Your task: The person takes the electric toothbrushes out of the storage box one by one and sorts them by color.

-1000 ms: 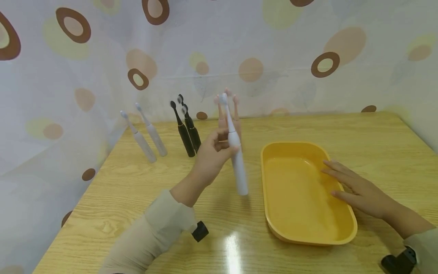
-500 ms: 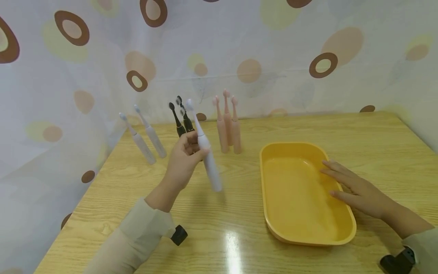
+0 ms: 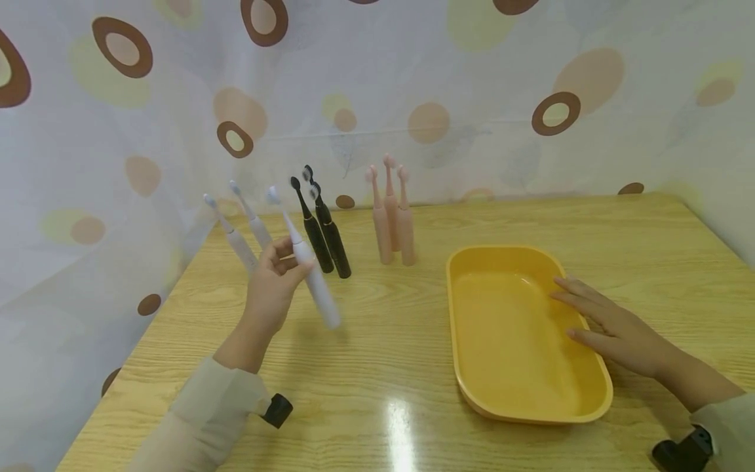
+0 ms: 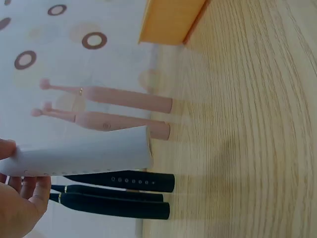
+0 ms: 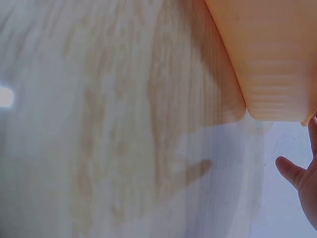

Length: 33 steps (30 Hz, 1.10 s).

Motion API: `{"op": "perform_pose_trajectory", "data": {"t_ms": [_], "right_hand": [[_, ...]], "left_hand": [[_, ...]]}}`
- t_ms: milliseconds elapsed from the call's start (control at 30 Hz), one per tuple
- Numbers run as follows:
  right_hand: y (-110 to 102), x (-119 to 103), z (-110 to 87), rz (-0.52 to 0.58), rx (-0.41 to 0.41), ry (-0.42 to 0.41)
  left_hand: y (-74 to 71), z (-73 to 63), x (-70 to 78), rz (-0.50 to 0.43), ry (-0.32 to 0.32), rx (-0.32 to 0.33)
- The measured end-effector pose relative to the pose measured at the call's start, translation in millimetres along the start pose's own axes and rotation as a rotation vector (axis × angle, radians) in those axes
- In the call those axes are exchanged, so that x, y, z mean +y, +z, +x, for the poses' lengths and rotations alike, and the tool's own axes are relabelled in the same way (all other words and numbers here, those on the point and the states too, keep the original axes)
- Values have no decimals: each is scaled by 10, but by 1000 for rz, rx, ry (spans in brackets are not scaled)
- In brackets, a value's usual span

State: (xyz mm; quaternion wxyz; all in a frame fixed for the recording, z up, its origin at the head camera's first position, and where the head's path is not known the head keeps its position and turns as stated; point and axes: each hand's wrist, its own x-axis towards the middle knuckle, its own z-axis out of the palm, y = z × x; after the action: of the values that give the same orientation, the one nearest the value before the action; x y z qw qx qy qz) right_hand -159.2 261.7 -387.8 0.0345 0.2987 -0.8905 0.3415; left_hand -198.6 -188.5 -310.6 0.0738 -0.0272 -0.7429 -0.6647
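Note:
My left hand (image 3: 272, 282) pinches a white electric toothbrush (image 3: 315, 282) by the upper handle, brush head up and tilted left, above the table. In the left wrist view the handle of this toothbrush (image 4: 84, 151) crosses in front of the others. Two more white toothbrushes (image 3: 238, 244) stand behind the hand, their lower parts partly hidden by it. Just right of the held one stand three black toothbrushes (image 3: 333, 242). My right hand (image 3: 616, 328) rests with fairly straight fingers on the right rim of a yellow tray (image 3: 453, 314).
Three pink toothbrushes (image 3: 382, 233) stand upright toward the back, between the black ones and the tray. A patterned cloth (image 3: 483, 85) hangs along the back and left of the wooden table (image 3: 366, 380).
My left hand has carried the white toothbrush leftward, from in front of the pink toothbrushes, past the black ones, to near the other white ones. My right hand stays on the tray's rim.

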Motion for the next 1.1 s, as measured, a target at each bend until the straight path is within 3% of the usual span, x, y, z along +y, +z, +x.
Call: {"op": "perform_pose_trajectory", "data": {"t_ms": [200,600,867,1100], "right_hand": [[4,-5,-1,2,0,10],[14,10,4,-4,2,5],[12,-7,-2,-3,8,1],[4,-26,4,0,4,13]], "left_hand": [[-202,37,-72,52,-29,101],[-558,158,-192,150,-78,242],[-677,300,-283,164,-133,351],[-740,373,-355,195,-147,374]]}}
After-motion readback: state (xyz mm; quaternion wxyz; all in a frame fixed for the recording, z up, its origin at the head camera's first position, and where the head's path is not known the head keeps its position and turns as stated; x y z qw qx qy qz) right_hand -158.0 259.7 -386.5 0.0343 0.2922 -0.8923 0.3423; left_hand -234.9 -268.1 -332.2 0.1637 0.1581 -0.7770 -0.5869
